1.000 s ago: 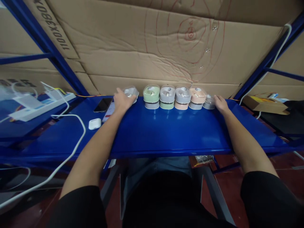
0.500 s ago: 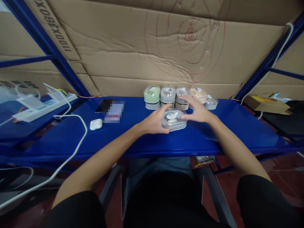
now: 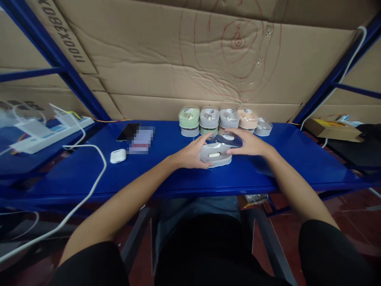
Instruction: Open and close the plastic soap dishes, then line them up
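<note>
A small grey plastic box [image 3: 214, 155] with a clear lid [image 3: 225, 139] sits on the blue shelf top [image 3: 178, 171] in front of me. My left hand [image 3: 191, 153] grips its left side. My right hand [image 3: 249, 143] holds the clear lid, which is tilted up off the grey base. A small white piece shows inside the base. Behind them, against the cardboard, stands a row of stacked boxes [image 3: 218, 120] in green, grey and peach, with a single clear box [image 3: 263, 127] at the right end.
A black phone [image 3: 128, 131], a blurred card [image 3: 141, 140] and a white earbud case [image 3: 118, 155] lie to the left. A white cable [image 3: 89, 167] and a power strip [image 3: 50, 135] sit farther left. A cardboard wall [image 3: 190, 59] backs the shelf; a brown box [image 3: 330, 129] is at right.
My left hand brought a box from the left end of the row to the middle. My right hand left the right end, came over it, and has lifted the clear lid.
</note>
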`<state>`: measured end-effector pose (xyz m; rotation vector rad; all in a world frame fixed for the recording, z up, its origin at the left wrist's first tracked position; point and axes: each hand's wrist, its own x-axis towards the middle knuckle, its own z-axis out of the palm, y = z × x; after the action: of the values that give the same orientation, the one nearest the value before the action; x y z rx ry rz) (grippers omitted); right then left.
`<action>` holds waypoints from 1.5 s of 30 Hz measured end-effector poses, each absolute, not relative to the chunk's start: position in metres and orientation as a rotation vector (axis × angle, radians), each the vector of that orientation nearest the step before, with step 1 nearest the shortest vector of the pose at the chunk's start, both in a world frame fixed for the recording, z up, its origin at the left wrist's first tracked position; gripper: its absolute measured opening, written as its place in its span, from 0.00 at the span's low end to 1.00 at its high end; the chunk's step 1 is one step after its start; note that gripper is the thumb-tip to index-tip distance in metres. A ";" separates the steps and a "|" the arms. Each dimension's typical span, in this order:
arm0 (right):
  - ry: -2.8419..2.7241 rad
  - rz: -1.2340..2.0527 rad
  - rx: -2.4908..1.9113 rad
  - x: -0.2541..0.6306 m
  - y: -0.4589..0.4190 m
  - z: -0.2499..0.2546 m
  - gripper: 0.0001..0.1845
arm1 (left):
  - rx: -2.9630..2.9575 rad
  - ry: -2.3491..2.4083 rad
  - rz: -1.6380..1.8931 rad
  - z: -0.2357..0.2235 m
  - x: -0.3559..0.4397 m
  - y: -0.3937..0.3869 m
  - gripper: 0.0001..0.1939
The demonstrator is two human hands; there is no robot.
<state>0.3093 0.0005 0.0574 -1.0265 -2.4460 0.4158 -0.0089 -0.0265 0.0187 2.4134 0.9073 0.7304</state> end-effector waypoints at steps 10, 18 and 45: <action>-2.272 0.529 -1.423 0.360 0.036 0.046 0.47 | 2.542 0.937 0.519 0.022 -0.014 -0.026 0.30; -2.318 0.599 -1.414 0.356 0.031 0.050 0.49 | 2.507 0.983 0.688 0.030 -0.021 -0.017 0.25; -2.321 0.450 -1.319 0.352 0.017 0.066 0.50 | 2.519 0.988 0.588 0.027 -0.012 -0.035 0.24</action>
<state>0.3520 0.0172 0.0657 -1.3189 -2.3212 0.4496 -0.0119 -0.0353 0.0273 2.5190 0.9875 0.5876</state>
